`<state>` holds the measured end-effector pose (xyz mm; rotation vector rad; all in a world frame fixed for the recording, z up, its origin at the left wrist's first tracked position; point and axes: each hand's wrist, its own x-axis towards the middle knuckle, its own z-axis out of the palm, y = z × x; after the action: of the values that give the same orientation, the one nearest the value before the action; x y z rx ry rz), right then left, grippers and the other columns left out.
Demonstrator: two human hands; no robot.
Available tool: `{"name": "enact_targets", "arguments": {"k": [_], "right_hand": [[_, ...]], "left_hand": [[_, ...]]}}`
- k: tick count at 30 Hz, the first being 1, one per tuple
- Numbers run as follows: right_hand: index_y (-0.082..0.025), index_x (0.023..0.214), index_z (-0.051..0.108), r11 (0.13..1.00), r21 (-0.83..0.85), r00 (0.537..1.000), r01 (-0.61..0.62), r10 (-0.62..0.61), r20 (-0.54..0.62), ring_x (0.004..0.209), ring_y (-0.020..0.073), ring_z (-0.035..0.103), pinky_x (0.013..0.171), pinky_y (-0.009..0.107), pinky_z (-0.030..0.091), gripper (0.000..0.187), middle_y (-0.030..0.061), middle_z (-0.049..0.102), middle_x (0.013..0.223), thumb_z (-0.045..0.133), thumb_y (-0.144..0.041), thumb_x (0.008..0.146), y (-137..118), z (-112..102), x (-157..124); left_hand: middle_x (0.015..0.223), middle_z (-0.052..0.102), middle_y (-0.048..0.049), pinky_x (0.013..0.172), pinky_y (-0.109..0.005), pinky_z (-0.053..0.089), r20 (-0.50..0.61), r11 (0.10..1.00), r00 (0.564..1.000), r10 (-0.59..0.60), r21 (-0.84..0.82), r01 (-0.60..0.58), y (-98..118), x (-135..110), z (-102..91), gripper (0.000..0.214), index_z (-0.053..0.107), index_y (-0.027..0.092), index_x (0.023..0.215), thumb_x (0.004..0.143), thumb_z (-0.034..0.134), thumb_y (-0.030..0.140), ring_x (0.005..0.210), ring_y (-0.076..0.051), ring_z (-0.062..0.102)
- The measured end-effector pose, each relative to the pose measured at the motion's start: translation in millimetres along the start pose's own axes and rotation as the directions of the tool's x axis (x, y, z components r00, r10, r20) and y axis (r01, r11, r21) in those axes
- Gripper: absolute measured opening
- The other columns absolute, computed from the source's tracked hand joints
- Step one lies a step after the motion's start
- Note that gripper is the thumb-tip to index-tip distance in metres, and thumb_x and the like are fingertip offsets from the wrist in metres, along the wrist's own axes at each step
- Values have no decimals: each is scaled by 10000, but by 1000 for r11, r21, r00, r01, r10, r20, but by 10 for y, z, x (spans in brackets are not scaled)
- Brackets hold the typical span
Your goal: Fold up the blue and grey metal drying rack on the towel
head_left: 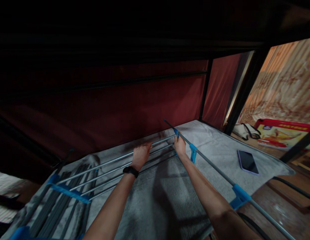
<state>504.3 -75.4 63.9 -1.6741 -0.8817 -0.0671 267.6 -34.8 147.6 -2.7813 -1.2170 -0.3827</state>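
A partly joined rack of grey metal tubes and blue plastic connectors lies over the grey blanket. My left hand [142,155], with a black band at its wrist, is closed around the metal tubes [113,163] near the middle of their length. Farther right, my right hand [179,145] is closed at a small blue connector [176,132], where the tubes meet a long grey pole [214,166]. Its fingers are partly hidden. Two more blue connectors, a bracket [193,152] and a larger piece [239,196], sit along that pole. A blue end piece [68,191] joins the tubes at the left.
Several loose dark tubes [55,203] lie at the left on the grey blanket [214,140]. A phone [247,162] rests at the right. Black bed-frame posts [244,90] and a dark upper beam surround the space, with a red curtain [145,103] behind. A red-yellow box [282,133] stands beyond.
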Motion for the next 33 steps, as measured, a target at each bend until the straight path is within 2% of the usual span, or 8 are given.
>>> {"name": "enact_targets", "arguments": {"k": [14,25,33], "right_hand": [[-191,1104,592,999,-31,1000,18,-18,2,874,263,633,884,387,514,317,74,651,875,399,-360,918,-118,-19,-76],[-173,1212,611,1000,-25,1000,-12,11,-15,1056,281,640,980,406,503,387,120,686,1050,428,-331,911,-138,33,-127],[-165,1225,599,998,-56,999,-37,37,8,1014,303,656,990,454,504,417,135,695,1048,438,-300,865,-73,76,-128]], "left_hand": [[1292,720,-135,928,-347,535,39,1000,999,7,-19,-6,-50,-4,-13,397,641,245,1384,1039,448,276,1127,-252,711],[1263,727,-144,913,-353,537,55,1000,998,-7,-16,8,-45,14,16,399,645,248,1376,1038,434,274,1099,-249,716],[1220,739,-132,906,-352,530,27,1000,1000,-1,-27,2,-13,-4,17,378,669,230,1323,1034,426,244,1076,-248,715]]}}
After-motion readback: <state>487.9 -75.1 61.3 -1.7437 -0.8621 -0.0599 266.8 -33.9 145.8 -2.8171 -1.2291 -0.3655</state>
